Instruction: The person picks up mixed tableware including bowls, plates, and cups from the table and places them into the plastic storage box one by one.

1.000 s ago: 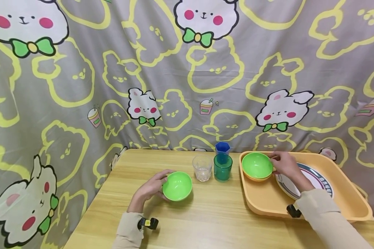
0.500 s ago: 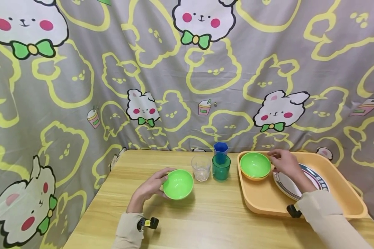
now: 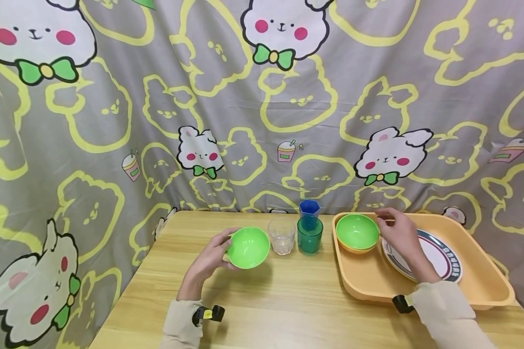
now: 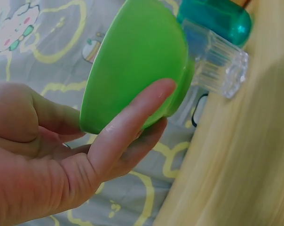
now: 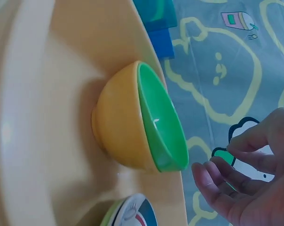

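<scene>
A bright green bowl (image 3: 249, 248), tilted toward the head camera, is held up over the table by my left hand (image 3: 211, 253). In the left wrist view the thumb is at the rim and the fingers (image 4: 137, 117) support the bowl's outer side near its foot. A second green bowl (image 3: 358, 231) sits nested in an orange bowl (image 5: 118, 117) at the back left of the orange tray (image 3: 364, 287). Just right of this pair hovers my right hand (image 3: 401, 238). Its loosely curled fingers (image 5: 208, 188) stand apart from the green rim and hold nothing.
Behind the held bowl stand a clear glass (image 3: 282, 237), a green cup (image 3: 310, 237) and a blue cup (image 3: 309, 208), close beside the tray. A patterned plate (image 3: 438, 254) lies in the tray under my right forearm. The printed curtain (image 3: 244, 111) hangs behind the wooden table (image 3: 288, 310).
My left hand has raised the green bowl and moved it toward the back. My right hand has drawn slightly away from the nested bowls' rim. The bowls in the tray stay put.
</scene>
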Demonstrator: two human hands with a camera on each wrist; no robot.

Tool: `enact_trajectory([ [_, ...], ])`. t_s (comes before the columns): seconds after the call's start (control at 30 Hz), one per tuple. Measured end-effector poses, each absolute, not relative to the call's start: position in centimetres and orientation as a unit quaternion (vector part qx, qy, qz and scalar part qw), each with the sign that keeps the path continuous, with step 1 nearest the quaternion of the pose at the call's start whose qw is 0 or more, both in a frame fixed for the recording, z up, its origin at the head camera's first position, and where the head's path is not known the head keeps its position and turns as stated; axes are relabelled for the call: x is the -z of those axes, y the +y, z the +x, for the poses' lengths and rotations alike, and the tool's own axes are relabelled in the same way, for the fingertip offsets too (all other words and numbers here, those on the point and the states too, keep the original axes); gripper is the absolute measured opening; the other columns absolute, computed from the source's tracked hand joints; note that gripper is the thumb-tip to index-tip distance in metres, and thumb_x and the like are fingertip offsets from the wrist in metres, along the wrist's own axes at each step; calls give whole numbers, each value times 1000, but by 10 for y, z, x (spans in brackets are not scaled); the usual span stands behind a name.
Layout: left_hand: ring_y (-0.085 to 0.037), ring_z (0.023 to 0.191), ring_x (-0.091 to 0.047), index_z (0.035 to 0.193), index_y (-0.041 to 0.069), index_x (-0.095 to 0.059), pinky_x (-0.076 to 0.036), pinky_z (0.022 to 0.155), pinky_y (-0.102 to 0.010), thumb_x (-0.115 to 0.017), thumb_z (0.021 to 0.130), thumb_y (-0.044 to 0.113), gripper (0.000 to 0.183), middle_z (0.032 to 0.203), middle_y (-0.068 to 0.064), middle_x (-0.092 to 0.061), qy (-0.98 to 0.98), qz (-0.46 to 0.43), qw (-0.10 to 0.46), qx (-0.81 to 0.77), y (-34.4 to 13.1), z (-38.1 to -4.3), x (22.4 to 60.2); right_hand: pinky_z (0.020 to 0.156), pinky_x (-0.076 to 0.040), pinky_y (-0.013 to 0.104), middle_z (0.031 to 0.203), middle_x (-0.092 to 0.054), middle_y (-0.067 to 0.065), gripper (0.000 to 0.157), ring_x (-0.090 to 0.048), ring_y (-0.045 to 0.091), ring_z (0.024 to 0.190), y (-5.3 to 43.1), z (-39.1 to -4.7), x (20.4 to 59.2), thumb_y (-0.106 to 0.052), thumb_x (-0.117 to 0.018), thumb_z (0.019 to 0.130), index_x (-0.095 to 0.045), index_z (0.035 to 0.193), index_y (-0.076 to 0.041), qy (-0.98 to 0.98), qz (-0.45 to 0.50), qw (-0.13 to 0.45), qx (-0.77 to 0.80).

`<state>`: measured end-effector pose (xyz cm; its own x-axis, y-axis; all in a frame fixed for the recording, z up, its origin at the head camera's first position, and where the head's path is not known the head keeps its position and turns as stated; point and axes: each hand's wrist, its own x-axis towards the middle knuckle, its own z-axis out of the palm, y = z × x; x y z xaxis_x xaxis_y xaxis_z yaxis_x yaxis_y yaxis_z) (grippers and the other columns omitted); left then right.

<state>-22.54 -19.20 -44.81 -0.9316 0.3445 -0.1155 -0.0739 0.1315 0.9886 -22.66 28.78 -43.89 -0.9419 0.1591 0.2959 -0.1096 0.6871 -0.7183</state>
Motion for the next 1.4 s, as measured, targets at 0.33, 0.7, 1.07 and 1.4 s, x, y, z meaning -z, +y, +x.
enact_trajectory([
  [0.33, -42, 116, -58, 151, 7, -45, -61, 78, -56, -33, 111, 8, 42, 145, -27, -43, 707, 81, 116, -693, -179, -229, 437, 64, -56, 16, 117, -67, 28, 29, -68, 15, 91, 265, -223, 440, -7, -60, 100, -65, 126, 5, -870, -18, 191, -455],
  [0.7, -43, 117, -57, 153, 9, -45, -59, 79, -62, -35, 111, 8, 43, 146, -26, -42, 683, 85, 89, -720, -161, -233, 430, 69, -61, 22, 119, -67, 30, 31, -56, -10, 87, 247, -218, 435, -4, -62, 100, -62, 129, 8, -834, -8, 200, -515],
  [1.07, -41, 120, -56, 153, 9, -46, -60, 78, -60, -37, 110, 8, 44, 149, -24, -41, 660, 86, 87, -741, -142, -233, 430, 72, -61, 23, 121, -67, 28, 32, -63, 3, 91, 224, -215, 435, -6, -63, 101, -62, 131, 5, -807, 11, 203, -554],
  [1.4, -41, 120, -55, 154, 7, -43, -57, 81, -63, -38, 110, 7, 45, 152, -25, -38, 656, 99, 100, -742, -127, -235, 430, 77, -61, 26, 122, -65, 27, 33, -67, 11, 97, 198, -208, 440, -5, -64, 100, -62, 132, 3, -769, 32, 201, -606],
])
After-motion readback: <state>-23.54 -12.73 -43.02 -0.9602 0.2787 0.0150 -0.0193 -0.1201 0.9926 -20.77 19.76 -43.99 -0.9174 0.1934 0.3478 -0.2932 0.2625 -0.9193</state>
